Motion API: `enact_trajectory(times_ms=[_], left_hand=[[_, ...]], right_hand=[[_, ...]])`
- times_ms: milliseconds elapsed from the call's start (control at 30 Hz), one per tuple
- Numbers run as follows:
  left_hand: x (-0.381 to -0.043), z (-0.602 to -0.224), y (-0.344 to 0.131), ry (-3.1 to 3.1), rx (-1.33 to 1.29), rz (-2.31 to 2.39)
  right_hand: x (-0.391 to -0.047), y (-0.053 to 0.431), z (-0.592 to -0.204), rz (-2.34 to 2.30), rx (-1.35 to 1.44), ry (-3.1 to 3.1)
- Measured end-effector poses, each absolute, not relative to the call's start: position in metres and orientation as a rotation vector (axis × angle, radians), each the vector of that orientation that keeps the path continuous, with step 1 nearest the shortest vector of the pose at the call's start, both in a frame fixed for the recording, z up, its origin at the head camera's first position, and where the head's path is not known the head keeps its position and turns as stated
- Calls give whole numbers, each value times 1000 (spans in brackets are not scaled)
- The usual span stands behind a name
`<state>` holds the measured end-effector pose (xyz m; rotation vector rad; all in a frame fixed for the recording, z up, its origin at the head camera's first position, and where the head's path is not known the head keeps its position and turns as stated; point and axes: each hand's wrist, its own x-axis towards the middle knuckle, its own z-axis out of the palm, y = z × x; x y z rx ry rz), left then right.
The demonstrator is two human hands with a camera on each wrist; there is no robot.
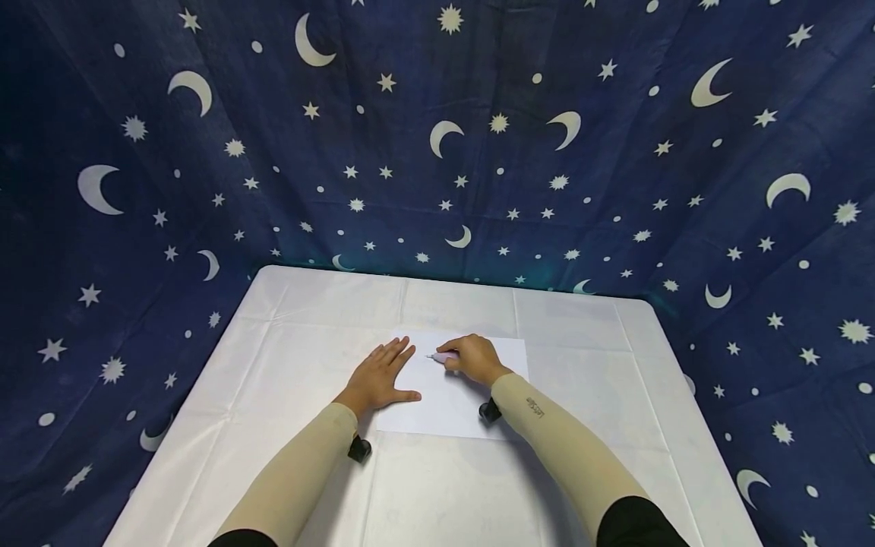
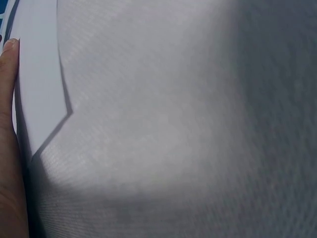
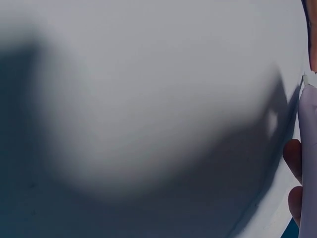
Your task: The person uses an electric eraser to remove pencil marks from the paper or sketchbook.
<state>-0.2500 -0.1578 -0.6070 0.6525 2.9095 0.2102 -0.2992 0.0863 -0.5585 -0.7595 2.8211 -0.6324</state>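
A white sheet of paper lies on the white-covered table. My left hand rests at the sheet's left edge, fingers straight and thumb spread toward the middle. In the left wrist view, only a strip of that hand shows, beside a corner of the paper. My right hand grips a pale lavender pen-like tool, its thin tip pointing left over the paper. At the right wrist view's edge, the tool's thick, smooth barrel appears with two fingertips against it. The tool's rear end is hidden inside the hand.
The white tablecloth has fold creases and extends around the paper. Behind and beside the table hangs a dark blue curtain with moons and stars. Small black devices sit under both wrists, and beige sleeves cover the forearms.
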Motion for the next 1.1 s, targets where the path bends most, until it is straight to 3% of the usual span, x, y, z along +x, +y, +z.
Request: enact_trajectory(times_ms=[1100], left_hand=[[-250,-601,-155,2874,610,189]], right_hand=[[-304,91,-563,-596,-805,2850]])
